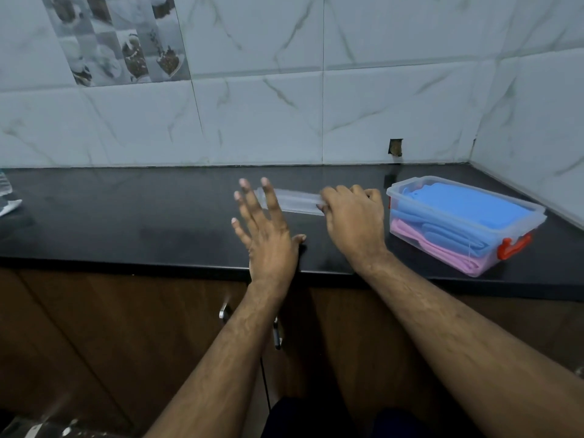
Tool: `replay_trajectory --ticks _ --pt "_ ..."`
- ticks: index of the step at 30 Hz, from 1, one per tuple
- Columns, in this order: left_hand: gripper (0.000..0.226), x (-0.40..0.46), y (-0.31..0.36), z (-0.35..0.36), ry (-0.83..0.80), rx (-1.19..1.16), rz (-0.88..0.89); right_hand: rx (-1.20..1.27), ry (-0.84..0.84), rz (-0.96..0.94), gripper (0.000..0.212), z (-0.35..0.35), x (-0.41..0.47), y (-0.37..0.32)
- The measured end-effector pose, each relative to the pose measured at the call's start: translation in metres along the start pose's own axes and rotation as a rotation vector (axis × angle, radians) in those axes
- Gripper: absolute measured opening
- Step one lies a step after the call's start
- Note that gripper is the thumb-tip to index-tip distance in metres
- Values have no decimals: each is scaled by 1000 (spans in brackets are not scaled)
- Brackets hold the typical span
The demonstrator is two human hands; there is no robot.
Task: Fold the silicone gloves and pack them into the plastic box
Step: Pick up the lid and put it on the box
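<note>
Head view shows blue and pink silicone gloves [448,222] already folded inside the plastic box [518,216] at three o'clock on the bench [126,216], leaving only the clear lid [297,202], which the right hand [354,216] grips while the left hand [265,229] hovers with fingers spread.

Right hand [354,213] gripping clear lid [297,202] on black counter [126,222]; left hand [265,226] spread, blue and pink gloves [455,213] in plastic box [524,216]

We find no legible text, label, brand, number or sign anywhere in the head view. The box [467,223] shows no print on its walls or red latch [513,245]. The patterned wall tile [117,39] carries pictures only, no lettering.
</note>
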State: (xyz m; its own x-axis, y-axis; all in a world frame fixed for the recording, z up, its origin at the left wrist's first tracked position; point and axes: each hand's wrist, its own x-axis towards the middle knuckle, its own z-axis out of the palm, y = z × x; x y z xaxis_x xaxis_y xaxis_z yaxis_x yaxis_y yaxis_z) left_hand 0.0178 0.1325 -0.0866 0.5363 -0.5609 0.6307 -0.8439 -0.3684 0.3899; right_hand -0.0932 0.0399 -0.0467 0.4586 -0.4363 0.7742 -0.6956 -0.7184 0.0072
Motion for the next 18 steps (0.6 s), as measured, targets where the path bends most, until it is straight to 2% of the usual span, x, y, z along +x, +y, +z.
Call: replay_trajectory --ticks 2,5,9,12,13,15,16,18 --pt "145 1 1 2 -77 -67 -45 50 64 40 18 -8 9 0" --pt "139 9 9 12 -237 -223 -77 162 124 93 28 -25 24 3" --pt "128 23 45 26 -398 -763 -155 81 90 83 34 -47 43 23" --pt "121 27 79 41 -411 -1207 -308 30 34 96 33 -63 50 50" --pt "111 27 89 47 -368 -1239 -286 22 19 109 33 -68 52 61" --pt "88 24 104 55 -294 -1154 -135 4 -6 141 33 -77 54 84" --pt "84 22 110 56 -282 -1120 -70 -10 -20 160 33 -83 57 96" --pt "92 20 121 59 -265 -1009 49 -40 -62 205 33 -93 61 123"
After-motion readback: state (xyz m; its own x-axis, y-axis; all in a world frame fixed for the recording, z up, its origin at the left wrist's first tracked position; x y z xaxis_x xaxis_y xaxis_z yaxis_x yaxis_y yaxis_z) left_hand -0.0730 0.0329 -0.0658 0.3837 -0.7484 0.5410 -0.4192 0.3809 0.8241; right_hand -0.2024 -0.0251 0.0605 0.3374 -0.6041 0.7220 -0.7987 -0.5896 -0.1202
